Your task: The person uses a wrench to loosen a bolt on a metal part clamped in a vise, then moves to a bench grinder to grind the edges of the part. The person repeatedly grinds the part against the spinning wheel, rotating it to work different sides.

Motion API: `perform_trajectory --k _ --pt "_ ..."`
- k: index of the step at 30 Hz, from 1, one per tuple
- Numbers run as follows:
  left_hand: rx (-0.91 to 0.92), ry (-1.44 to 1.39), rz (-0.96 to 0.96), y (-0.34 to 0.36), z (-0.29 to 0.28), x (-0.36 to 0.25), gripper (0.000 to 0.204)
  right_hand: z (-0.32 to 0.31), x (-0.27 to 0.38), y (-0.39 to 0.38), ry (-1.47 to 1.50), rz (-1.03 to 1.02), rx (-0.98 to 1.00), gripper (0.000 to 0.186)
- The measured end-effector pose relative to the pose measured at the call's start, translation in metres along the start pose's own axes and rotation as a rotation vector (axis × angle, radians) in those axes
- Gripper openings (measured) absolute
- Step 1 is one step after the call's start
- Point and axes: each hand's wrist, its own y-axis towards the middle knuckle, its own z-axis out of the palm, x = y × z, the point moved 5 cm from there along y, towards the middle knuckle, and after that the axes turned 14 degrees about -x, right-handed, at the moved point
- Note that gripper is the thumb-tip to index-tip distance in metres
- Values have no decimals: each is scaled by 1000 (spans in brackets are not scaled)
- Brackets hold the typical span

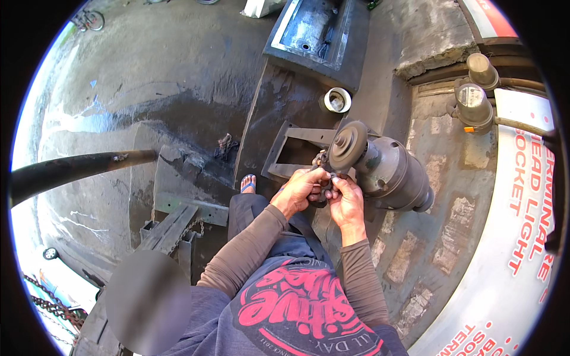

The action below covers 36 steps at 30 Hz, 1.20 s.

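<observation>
Hands meet just below the grinding wheel (348, 145): the left hand (298, 191) and the right hand (346, 202) both have their fingers (317, 175) curled tight around a small dark metal part (322, 188), pinched between them and pressed up toward the wheel's lower edge. What the part is cannot be made out; it is mostly hidden by the knuckles.

The risk, as I judge it, lies in that closeness. Fingers sit almost touching the disc, so a slip of the small piece, or the wheel catching it, could drag a fingertip onto the abrasive face. Long brown sleeves (255, 249) reach to the wrists and could snag too.

The wheel is a thick, round, dusty-grey disc with a metal hub. Beyond the fingers, the motor (395, 172) is a heavy, rounded, grimy steel drum, bolted to a flat dark frame (291, 148). Farther off stands a short white pipe end (337, 99), then rough, stained concrete floor (166, 77).
</observation>
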Motion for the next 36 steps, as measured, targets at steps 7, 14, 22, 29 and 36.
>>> perform_trajectory --k 7,14,22,29,36 --pt "27 -115 28 5 2 1 12 10 3 5 -53 -154 -155 4" --pt "92 -44 23 -3 -2 5 17 5 18 -16 -380 -367 -161 9" --pt "38 100 89 -9 -31 25 24 10 17 -50 -1109 -567 -12 14" --pt "-31 233 88 -34 -40 18 18 -32 -3 -62 -439 -116 67 28" --pt "-2 316 52 -62 -15 23 22 -8 14 -82 -966 -773 -3 26"
